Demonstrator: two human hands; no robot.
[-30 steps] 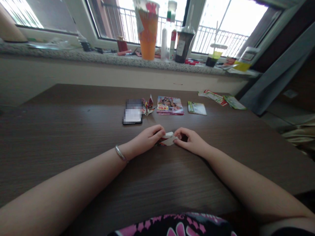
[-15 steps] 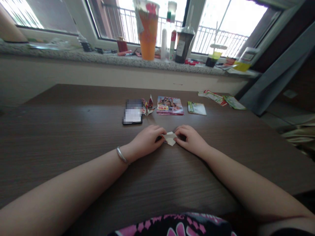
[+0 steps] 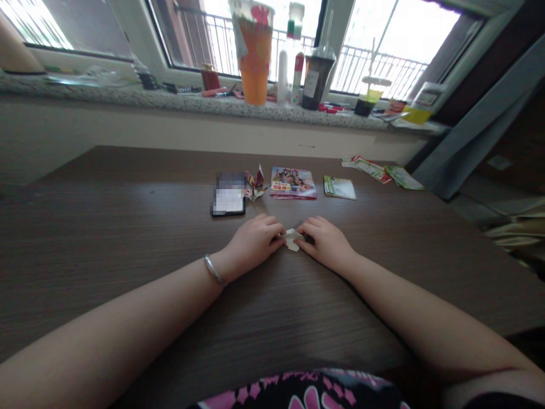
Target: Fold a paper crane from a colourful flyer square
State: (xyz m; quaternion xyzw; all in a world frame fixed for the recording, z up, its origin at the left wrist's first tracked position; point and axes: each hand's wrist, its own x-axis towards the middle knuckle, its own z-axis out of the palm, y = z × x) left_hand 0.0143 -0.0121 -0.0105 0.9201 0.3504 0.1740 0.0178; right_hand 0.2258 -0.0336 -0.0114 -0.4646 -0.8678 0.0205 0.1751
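A small pale piece of folded paper sits low over the dark wooden table, pinched from both sides. My left hand grips its left edge between thumb and fingers; a silver bangle circles that wrist. At the right edge, my right hand holds the paper with thumb below and fingers above. Fingertips cover parts of both edges. Just beyond my hands stands a folded paper crane, printed in red and white, beside a phone whose screen is blurred out.
A stack of printed square paper and a smaller green-and-white stack lie past my hands on the table. Paper strips rest at the far right. Cups and bottles, including a tall orange cup, line the granite windowsill.
My right hand has shifted slightly left, closer to my left hand. Less of the pale paper shows between them, and its outline looks more folded.
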